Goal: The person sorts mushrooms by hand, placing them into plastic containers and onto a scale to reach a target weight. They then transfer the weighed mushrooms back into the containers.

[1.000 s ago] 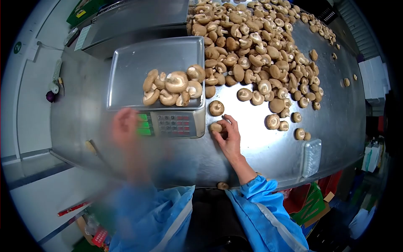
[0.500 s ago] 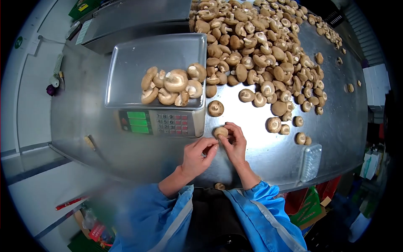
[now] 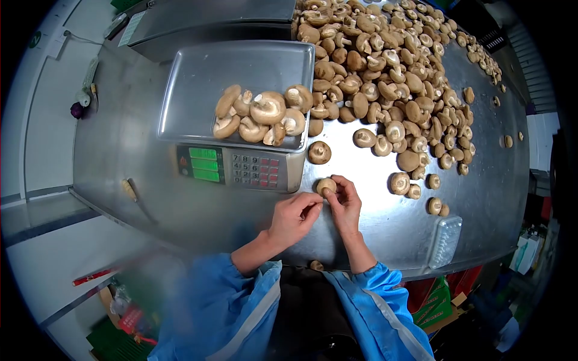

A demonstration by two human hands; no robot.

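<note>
My right hand [image 3: 347,207] is closed, pinching a shiitake mushroom [image 3: 326,186] between thumb and fingers just above the steel table. My left hand [image 3: 294,216] is beside it, fingers curled and pressed together, their tips meeting the right thumb at the mushroom's lower edge. Whatever the left fingertips grip is too small to make out. A loose mushroom [image 3: 319,153] lies a little beyond my hands. To the left, several mushrooms [image 3: 268,108] rest in the metal pan [image 3: 198,78] of a digital scale [image 3: 256,171] with a lit green display.
A large heap of mushrooms [image 3: 391,72] covers the far side of the table [image 3: 180,222]. On the right lies a clear plastic tray [image 3: 445,242]. A small wooden-handled knife [image 3: 129,191] is at the left. One mushroom [image 3: 316,265] sits at the near edge by my jacket.
The whole view has shifted slightly, with the scale and heap now further right. My left fingers have curled closer together. The right hand keeps its hold on the mushroom.
</note>
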